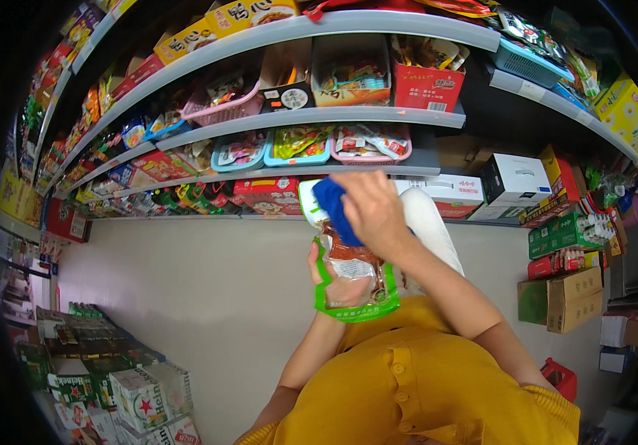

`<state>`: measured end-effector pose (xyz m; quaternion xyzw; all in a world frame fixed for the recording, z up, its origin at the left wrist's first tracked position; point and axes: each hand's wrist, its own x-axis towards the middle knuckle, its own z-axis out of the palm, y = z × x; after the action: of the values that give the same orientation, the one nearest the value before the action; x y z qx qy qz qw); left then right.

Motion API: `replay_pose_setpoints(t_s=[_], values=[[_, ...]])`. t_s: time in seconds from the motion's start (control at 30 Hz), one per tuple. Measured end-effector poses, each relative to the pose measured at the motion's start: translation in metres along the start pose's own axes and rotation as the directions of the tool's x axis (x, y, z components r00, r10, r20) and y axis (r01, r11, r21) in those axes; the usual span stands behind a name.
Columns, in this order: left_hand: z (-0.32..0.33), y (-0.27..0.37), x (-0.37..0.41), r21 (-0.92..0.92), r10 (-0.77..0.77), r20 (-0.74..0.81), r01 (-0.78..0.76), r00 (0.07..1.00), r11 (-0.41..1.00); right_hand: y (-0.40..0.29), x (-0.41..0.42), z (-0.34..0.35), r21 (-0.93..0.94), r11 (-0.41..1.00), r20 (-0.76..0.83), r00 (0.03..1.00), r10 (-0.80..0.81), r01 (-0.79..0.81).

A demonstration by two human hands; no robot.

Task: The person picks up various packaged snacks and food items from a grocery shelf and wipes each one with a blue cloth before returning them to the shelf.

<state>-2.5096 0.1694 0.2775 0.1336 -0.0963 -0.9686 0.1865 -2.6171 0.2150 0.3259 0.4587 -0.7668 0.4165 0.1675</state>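
A clear and green food packet [355,278] with brown contents lies across my left hand [316,266], whose fingers show at its left edge and through its clear part. My right hand [371,208] grips a blue cloth [336,208] and presses it against the packet's upper end. The packet's white and green top [309,200] sticks out to the left of the cloth. Both hands are in front of my body, above my knee [427,222] in white trousers.
Ahead, shelves [307,117] hold a pink basket [371,144], blue baskets [298,147] and a red snack box [429,83]. Cardboard boxes [574,300] stand on the floor at right, near a red plastic stool [560,380]. Heineken cartons [143,397] are stacked at lower left.
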Motion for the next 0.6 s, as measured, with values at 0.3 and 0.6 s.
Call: replay_pose_setpoints(t_s=[0.3, 0.6], values=[[-0.019, 0.020, -0.016, -0.050, 0.010, 0.168, -0.002, 0.986, 0.999, 0.028, -0.014, -0.012, -0.013, 0.936, 0.359, 0.872, 0.334, -0.353], [0.006, 0.057, 0.019, -0.133, 0.058, 0.127, -0.041, 0.990, 0.990, 0.040, 0.012, -0.051, 0.469, 0.724, 0.251, 0.863, 0.439, -0.505]])
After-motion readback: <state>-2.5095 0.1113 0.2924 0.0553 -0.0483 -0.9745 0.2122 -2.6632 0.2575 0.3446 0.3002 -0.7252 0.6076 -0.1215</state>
